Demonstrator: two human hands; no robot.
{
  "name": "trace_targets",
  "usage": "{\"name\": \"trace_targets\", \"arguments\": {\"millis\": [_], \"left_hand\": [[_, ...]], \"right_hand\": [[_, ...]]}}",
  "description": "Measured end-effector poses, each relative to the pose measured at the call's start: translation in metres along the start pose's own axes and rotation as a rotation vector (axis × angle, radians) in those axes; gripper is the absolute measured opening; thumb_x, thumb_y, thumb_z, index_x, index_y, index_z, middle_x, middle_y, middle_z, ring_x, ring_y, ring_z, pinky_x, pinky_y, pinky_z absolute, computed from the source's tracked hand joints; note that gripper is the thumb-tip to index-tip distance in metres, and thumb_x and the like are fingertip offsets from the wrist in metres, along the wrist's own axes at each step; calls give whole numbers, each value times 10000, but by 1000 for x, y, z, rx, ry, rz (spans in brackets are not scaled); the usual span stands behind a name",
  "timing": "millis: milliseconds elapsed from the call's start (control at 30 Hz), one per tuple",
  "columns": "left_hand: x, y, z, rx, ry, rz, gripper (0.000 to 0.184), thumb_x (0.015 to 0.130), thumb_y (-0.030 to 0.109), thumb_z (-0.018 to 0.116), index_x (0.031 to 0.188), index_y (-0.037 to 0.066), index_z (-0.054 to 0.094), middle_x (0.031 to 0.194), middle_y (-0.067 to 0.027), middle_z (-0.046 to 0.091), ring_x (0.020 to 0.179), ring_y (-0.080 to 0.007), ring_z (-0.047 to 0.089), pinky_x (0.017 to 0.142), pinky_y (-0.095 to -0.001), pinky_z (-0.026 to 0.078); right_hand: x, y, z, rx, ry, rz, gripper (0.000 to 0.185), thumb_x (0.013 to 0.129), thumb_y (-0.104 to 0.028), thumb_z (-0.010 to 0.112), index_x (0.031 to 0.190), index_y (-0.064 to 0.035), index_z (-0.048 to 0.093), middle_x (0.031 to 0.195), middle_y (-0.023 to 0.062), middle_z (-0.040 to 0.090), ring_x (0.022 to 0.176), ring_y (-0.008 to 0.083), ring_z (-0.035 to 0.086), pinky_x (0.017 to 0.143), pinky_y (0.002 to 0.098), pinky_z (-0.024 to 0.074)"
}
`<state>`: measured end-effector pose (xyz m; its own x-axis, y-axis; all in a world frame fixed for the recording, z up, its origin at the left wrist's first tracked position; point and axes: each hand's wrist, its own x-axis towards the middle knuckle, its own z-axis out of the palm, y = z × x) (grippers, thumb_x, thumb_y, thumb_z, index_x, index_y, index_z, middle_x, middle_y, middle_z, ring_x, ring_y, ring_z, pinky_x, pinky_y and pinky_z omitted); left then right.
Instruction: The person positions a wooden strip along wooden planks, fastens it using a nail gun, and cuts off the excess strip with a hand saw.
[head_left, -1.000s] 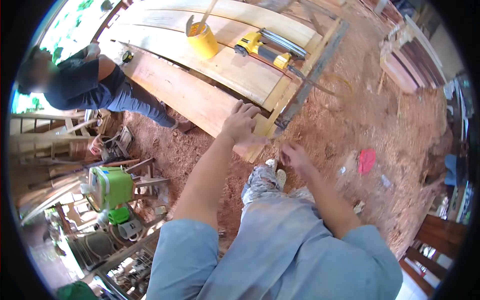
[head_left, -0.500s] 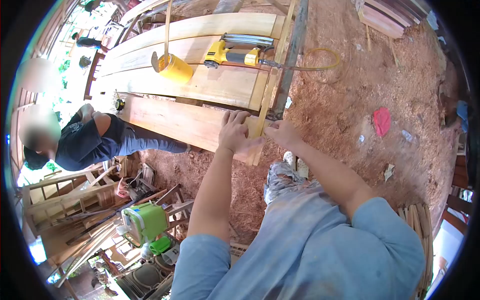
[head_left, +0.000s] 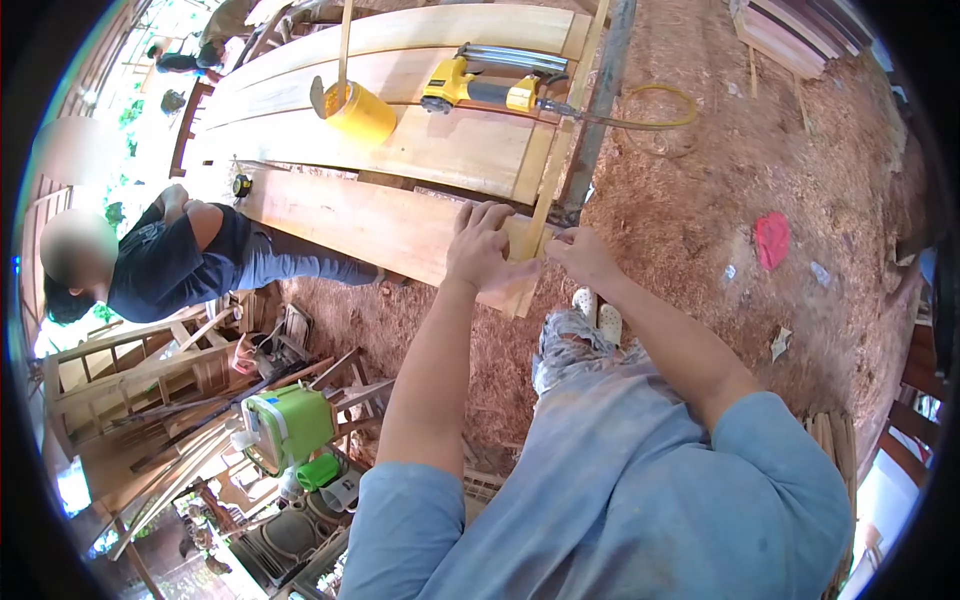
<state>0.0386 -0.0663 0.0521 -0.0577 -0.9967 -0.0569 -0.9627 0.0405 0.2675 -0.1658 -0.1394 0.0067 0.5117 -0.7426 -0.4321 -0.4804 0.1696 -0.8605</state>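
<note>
My left hand (head_left: 480, 250) rests on the end of the nearest wooden plank (head_left: 370, 220), its fingers spread and the thumb stretched toward a narrow wooden strip (head_left: 548, 190) that crosses the plank ends. Just past the strip, at the plank's end, is my right hand (head_left: 585, 258) with its fingers pinched together. What it holds, if anything, is hidden. A yellow nail gun (head_left: 490, 92) with an air hose lies across the farther planks. Beside it stands a yellow bucket (head_left: 362, 115) with a stick leaning in it.
A tape measure (head_left: 242, 185) sits at the plank's far end. Another person (head_left: 170, 250) stands there, arms folded. A green cooler box (head_left: 288, 425) is among scrap wood at lower left. Wood shavings and a red cloth (head_left: 771, 240) cover the ground at right.
The view has shifted slightly, so the planks and tools sit a little farther right and higher. Both hands stay at the plank's end, with my left thumb now more plainly stretched out.
</note>
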Motion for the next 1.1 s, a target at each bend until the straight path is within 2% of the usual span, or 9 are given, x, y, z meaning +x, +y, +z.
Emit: {"name": "trace_targets", "arguments": {"millis": [433,567,667,733,767,967,1000,1067,1100], "left_hand": [[1,0,-5,-11,-19,-16,613,667,656,762,704,44,746,1390,-68,565,1407,-256,387,1246,-488,156],[4,-4,-4,-2,-30,-13,675,671,692,746,812,33,779,1405,-64,549,1418,-254,365,1254,-483,148],[0,-3,1,6,-12,-8,711,679,703,735,899,28,787,1399,-66,547,1416,-264,363,1257,-480,149],[0,-5,2,-4,-29,4,733,675,716,733,911,25,784,1392,-68,548,1417,-267,363,1255,-481,154],[-1,-12,16,-25,124,60,654,656,688,759,763,44,772,1341,-67,576,1379,-278,415,1231,-481,195],[2,-12,13,9,58,47,640,648,712,739,715,76,761,1347,-55,573,1383,-269,397,1236,-487,183],[2,-10,11,29,-9,28,677,652,748,722,739,79,778,1353,-43,569,1395,-259,383,1245,-487,163],[2,-12,14,58,31,49,650,659,753,714,685,106,759,1336,-34,574,1398,-251,380,1247,-485,161],[1,-12,15,36,22,43,643,663,753,711,682,112,757,1340,-33,574,1397,-251,382,1248,-485,160]], "right_hand": [[7,0,7,-55,44,-60,431,811,-349,616,883,68,703,733,212,682,720,302,698,687,437,529],[0,-22,3,-42,-15,-41,443,842,-357,604,907,71,700,762,218,695,747,313,704,701,438,532],[3,-2,10,-81,42,-69,446,862,-366,598,931,62,706,785,208,706,756,314,705,711,432,534],[11,9,16,-29,91,-104,368,872,-290,608,901,70,681,744,123,681,689,190,640,639,377,503],[13,14,17,-34,83,-124,368,872,-290,608,901,70,681,744,123,681,689,190,640,639,377,503],[12,13,19,23,63,-119,358,890,-273,601,892,79,667,756,111,674,683,189,625,629,361,489],[11,15,20,14,67,-104,373,882,-289,601,933,73,674,776,131,689,716,223,650,660,378,501],[15,19,19,-7,88,-77,420,866,-321,600,1016,61,688,817,171,719,783,290,701,723,413,526],[15,21,18,-8,100,-91,420,866,-321,600,1016,61,688,817,171,719,783,290,701,723,413,526]]}}
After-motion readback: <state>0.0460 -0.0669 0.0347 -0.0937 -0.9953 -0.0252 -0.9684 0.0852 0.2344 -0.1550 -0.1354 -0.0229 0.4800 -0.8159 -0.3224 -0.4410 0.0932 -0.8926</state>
